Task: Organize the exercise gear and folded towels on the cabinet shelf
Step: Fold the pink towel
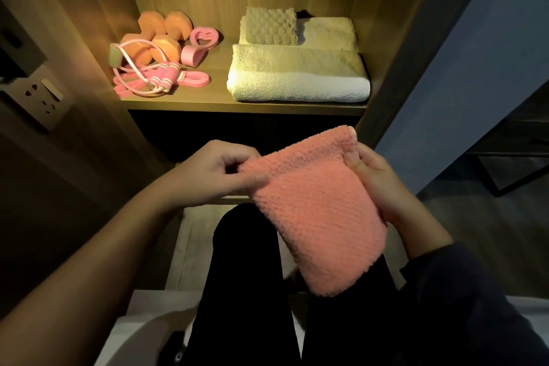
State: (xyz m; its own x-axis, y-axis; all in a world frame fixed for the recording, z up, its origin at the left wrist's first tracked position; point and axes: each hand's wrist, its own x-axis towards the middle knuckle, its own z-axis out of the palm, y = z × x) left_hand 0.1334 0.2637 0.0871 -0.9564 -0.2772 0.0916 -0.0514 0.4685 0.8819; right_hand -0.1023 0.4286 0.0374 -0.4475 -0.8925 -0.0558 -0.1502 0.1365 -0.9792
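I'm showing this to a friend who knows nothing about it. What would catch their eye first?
Most likely the pink towel held in the foreground, the left hand pinching its left edge and the right hand gripping its right edge. Next, the warmly lit shelf beyond: orange dumbbells and pink bands on its left, folded cream towels on its right.
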